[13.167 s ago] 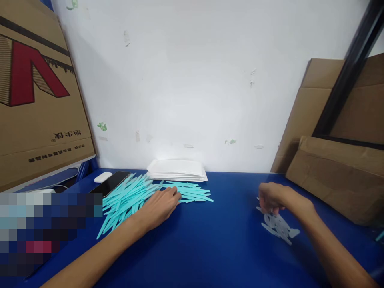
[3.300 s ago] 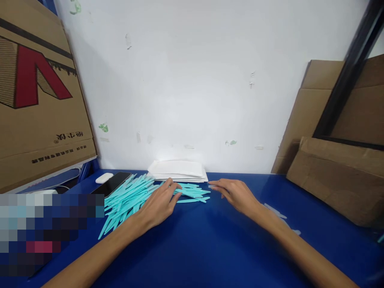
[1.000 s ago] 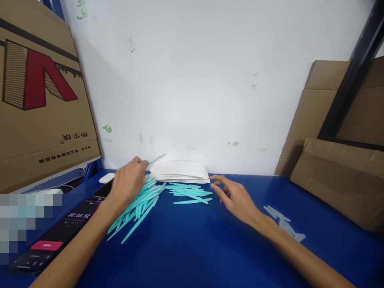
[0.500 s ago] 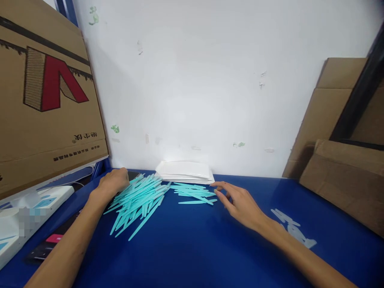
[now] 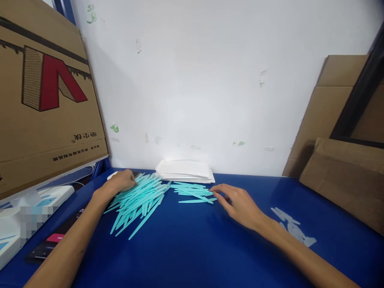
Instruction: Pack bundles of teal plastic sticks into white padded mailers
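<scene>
A large heap of flat turquoise sticks (image 5: 141, 198) lies on the blue table (image 5: 180, 248), left of centre. My left hand (image 5: 123, 181) rests at the heap's upper left edge, its fingers curled; what they hold, if anything, is hidden. To the right lies a smaller group of the same sticks (image 5: 193, 191), some crossing each other. My right hand (image 5: 235, 200) is at the right end of this group, thumb and index finger close around a stick's tip. Behind both groups sits a stack of white sheets (image 5: 184, 171).
Translucent pale pieces (image 5: 295, 230) lie on the right. A phone (image 5: 45, 250) and a white power strip (image 5: 57, 198) are on the left. Cardboard boxes (image 5: 60, 132) stand at the left, and more cardboard (image 5: 342, 176) at the right. A white wall (image 5: 192, 80) rises behind.
My left hand has moved right, onto the edge of the large heap. My right hand has shifted slightly left, its fingertips now at the ends of the smaller group's sticks.
</scene>
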`<state>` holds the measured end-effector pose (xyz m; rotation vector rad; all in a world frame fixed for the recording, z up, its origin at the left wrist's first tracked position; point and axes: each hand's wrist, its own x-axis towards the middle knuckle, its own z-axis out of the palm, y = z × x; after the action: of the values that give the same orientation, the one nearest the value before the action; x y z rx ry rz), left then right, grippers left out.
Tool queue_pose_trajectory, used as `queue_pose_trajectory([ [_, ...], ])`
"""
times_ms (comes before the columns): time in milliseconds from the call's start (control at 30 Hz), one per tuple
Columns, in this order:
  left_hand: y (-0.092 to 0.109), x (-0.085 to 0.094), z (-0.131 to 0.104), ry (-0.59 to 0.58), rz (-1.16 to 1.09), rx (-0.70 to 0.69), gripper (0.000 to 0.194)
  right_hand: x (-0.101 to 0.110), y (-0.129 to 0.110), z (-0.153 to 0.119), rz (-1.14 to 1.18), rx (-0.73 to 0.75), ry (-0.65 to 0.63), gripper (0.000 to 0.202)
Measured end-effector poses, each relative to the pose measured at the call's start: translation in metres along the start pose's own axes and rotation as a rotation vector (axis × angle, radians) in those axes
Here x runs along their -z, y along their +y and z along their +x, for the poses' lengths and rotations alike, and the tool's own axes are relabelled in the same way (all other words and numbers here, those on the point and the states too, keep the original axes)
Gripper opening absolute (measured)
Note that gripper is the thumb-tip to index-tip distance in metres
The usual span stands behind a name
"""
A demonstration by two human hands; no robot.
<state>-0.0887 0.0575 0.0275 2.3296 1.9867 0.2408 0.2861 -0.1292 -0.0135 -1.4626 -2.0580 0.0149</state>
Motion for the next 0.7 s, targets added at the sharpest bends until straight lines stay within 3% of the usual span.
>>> queue_pose_trajectory([
  [167, 0.000, -0.002, 0.001, -0.072, 0.012, 0.002, 0.030, -0.001, 0.001, 0.000, 0.000, 0.000, 0.000, 0.035],
  [433, 0.011, 0.005, -0.011, -0.060, 0.077, 0.028, 0.035, 0.000, 0.001, 0.000, -0.025, -0.002, 0.001, 0.034],
  [600, 0.022, 0.007, -0.019, 0.067, 0.104, 0.042, 0.038, 0.003, 0.003, 0.002, -0.065, -0.022, 0.029, 0.033],
  [700, 0.038, 0.005, -0.024, 0.258, 0.109, -0.028, 0.041, 0.003, 0.007, 0.002, -0.104, -0.039, 0.039, 0.032],
])
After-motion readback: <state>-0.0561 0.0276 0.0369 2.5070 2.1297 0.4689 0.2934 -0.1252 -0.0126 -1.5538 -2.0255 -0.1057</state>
